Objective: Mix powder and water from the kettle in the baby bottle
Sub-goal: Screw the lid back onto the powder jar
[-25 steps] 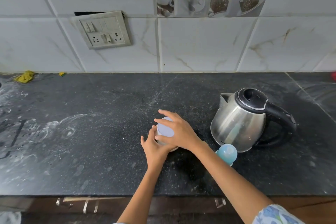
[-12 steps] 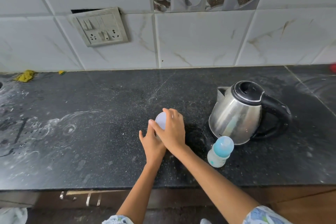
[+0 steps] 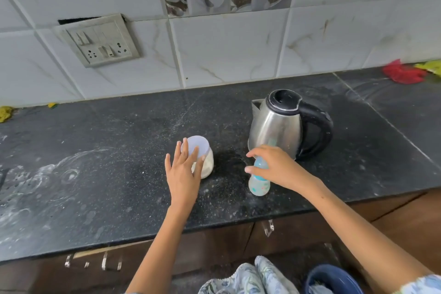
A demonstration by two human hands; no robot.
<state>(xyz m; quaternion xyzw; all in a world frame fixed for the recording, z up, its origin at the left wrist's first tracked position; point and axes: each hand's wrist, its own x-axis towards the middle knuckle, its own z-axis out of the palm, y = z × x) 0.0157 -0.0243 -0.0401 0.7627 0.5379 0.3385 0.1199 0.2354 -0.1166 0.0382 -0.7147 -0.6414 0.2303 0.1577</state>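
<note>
A small clear jar of white powder (image 3: pixel 207 162) with a pale lilac lid stands mid-counter. My left hand (image 3: pixel 183 172) rests flat against its near side, fingers spread, not gripping. A baby bottle (image 3: pixel 259 182) with a light blue cap stands to the right, near the counter's front edge. My right hand (image 3: pixel 276 166) curls around its cap from above. Behind it stands the steel kettle (image 3: pixel 276 126) with its black lid down and black handle pointing right.
The black stone counter (image 3: pixel 107 150) carries white smears at the left. A switch plate (image 3: pixel 100 42) hangs on the tiled wall. Red and yellow cloths (image 3: pixel 405 73) lie at the far right, a yellow scrap (image 3: pixel 4 113) far left. A blue bucket (image 3: pixel 331 279) sits below.
My right hand left the powder jar's lid and moved right onto the baby bottle's cap. My left hand loosened on the jar and its fingers spread. The camera shifted right and down.
</note>
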